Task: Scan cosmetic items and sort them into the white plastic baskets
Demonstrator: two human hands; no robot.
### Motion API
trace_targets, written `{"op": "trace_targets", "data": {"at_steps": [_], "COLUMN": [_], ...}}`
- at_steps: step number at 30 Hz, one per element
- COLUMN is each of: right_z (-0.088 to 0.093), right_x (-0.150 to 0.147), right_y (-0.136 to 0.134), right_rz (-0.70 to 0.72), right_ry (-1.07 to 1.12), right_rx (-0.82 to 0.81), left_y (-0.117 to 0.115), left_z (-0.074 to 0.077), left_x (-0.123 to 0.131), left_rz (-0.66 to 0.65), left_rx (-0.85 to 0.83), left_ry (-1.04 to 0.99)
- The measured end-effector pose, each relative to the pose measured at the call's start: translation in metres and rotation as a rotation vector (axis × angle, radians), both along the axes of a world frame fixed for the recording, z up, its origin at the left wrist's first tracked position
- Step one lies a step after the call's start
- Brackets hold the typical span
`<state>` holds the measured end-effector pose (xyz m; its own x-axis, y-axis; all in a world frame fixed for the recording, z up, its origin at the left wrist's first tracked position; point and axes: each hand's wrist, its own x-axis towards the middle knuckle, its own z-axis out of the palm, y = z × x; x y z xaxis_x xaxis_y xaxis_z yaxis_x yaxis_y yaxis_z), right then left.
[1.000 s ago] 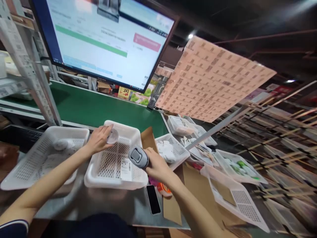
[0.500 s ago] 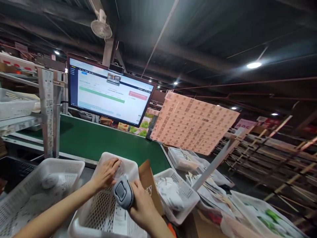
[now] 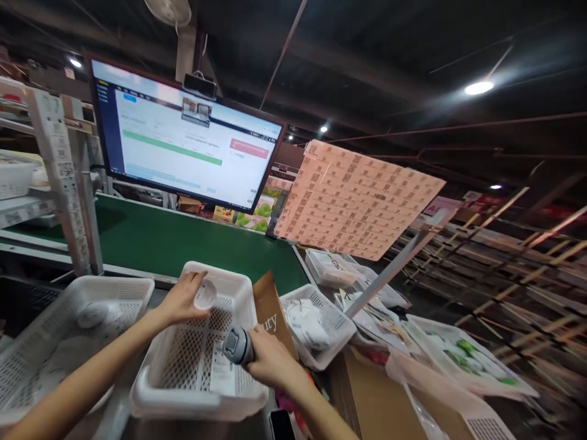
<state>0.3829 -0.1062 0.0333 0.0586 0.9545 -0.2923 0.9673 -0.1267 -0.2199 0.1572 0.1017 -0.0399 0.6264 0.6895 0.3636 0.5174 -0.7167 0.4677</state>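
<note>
My left hand is closed round a small clear round container above the far end of a white plastic basket. In my right hand is a grey handheld barcode scanner, held over the basket's right side. A white paper slip with print lies on the basket floor, partly behind the scanner. Just right of the basket a brown cardboard piece with white lettering stands upright, close to my right hand.
Left stands another white basket with wrapped items. A basket of white packages is on the right, near a metal post. Behind lie a green conveyor belt, a monitor and a tilted board of codes. A phone lies in front.
My right hand has drawn the scanner away from the clear container, to the right. My left hand still holds the container, now slightly left. The camera view has tilted a little.
</note>
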Motion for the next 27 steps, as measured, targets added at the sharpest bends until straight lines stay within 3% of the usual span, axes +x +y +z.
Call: {"op": "trace_targets", "data": {"at_steps": [5, 9, 15, 21, 27], "right_z": [-0.028, -0.034, -0.010, 0.015, 0.037], "right_x": [0.012, 0.013, 0.019, 0.006, -0.025], "right_y": [0.018, 0.018, 0.005, -0.004, -0.010], "right_rz": [-0.034, -0.062, -0.119, -0.086, -0.045], "right_ry": [0.045, 0.028, 0.029, 0.235, 0.286], "right_rx": [-0.179, -0.149, 0.052, 0.373, 0.409], "left_y": [-0.001, 0.001, 0.014, 0.016, 0.019], "left_z": [0.006, 0.000, -0.002, 0.000, 0.004], "left_x": [0.009, 0.016, 0.014, 0.026, 0.025], "left_rz": [-0.067, -0.123, -0.107, -0.120, -0.128], "left_rx": [0.032, 0.046, 0.101, 0.190, 0.444], "left_ry": [-0.056, -0.078, -0.043, -0.059, -0.273]}}
